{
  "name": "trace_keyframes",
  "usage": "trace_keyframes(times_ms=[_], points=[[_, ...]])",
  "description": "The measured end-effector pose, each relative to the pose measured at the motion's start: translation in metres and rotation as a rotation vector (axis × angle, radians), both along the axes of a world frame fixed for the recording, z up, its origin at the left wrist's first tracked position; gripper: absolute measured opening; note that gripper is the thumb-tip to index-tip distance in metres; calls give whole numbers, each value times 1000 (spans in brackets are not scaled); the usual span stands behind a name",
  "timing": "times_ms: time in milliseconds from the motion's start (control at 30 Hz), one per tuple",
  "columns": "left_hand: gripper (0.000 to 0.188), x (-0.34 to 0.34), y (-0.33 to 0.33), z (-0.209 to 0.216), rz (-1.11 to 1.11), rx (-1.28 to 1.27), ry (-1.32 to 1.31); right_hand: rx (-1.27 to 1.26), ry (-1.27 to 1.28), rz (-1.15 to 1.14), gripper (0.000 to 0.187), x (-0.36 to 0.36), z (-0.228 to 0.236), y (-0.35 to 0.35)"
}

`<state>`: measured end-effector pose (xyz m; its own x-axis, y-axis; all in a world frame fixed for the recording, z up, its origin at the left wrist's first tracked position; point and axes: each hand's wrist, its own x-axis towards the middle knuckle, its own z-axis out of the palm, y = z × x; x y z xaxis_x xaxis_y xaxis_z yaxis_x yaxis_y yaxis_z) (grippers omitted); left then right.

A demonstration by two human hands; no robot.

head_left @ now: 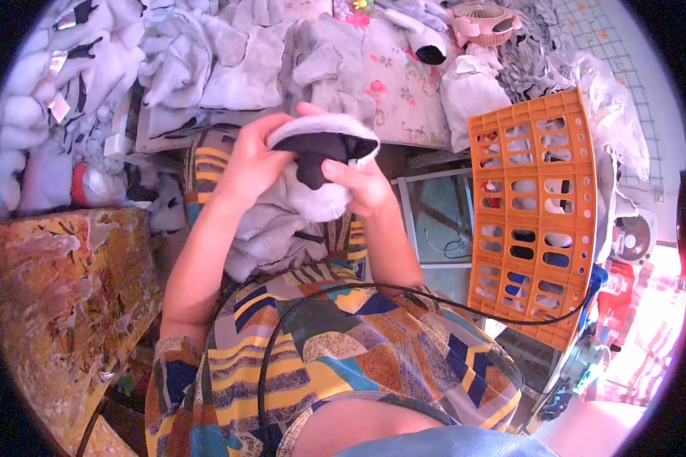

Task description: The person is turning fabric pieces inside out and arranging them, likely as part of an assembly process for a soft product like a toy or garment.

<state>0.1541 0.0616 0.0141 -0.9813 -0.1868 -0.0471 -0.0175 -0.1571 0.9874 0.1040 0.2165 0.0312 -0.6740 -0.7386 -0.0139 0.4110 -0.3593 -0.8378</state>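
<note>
A white plush piece (318, 199) with a black inner side is held up in front of my chest, its opening spread between both hands. My left hand (258, 161) grips the left side of its rim, fingers behind and thumb at the edge. On the right, my right hand (364, 185) pinches it, the thumb pressed by a black flap (312, 169) that hangs down in the middle. The fingers behind the cloth are partly hidden. Below, a grey-white fabric heap (270, 236) lies on my lap, over a patterned garment (343, 327).
Grey-white plush pieces (244, 68) cover the flowered table (404, 99) ahead. More soft pieces are piled at the left, behind a mottled brown-yellow surface (61, 282). An orange plastic crate (533, 213) stands at the right. A black cable (373, 286) crosses my front. A pink fan (484, 23) sits at the back.
</note>
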Motion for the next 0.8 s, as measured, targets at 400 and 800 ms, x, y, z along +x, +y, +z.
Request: trace_keyframes(times_ms=[400, 800], points=[[29, 18, 38, 18, 146, -655, 187, 622, 563, -729, 30, -19, -26, 4], [35, 2, 14, 22, 428, -1230, 364, 596, 1178, -378, 81, -8, 20, 17]])
